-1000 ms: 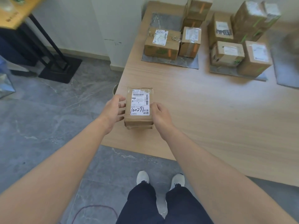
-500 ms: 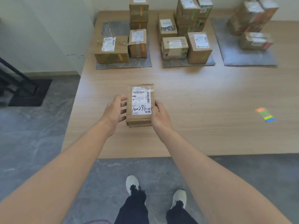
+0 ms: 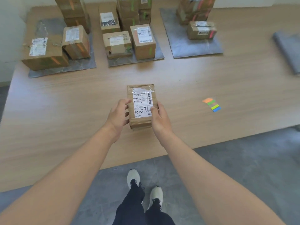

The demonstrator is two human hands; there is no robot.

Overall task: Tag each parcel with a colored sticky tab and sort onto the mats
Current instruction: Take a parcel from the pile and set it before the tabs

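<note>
The cardboard parcel (image 3: pixel 141 106), label up with its long axis running 12-to-6 o'clock, is over the wooden table (image 3: pixel 65 103), gripped by the left hand (image 3: pixel 117 117) at 9 o'clock and the right hand (image 3: pixel 159 119) at 3 o'clock.

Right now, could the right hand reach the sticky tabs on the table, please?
Probably yes: the sticky tabs lie on bare table to the right of the right hand, nothing between. It grips the parcel, though, so it must let go first.

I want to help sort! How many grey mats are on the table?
4: left mat, middle mat, right mat, far-right mat partly out of view. Others may lie outside.
</note>
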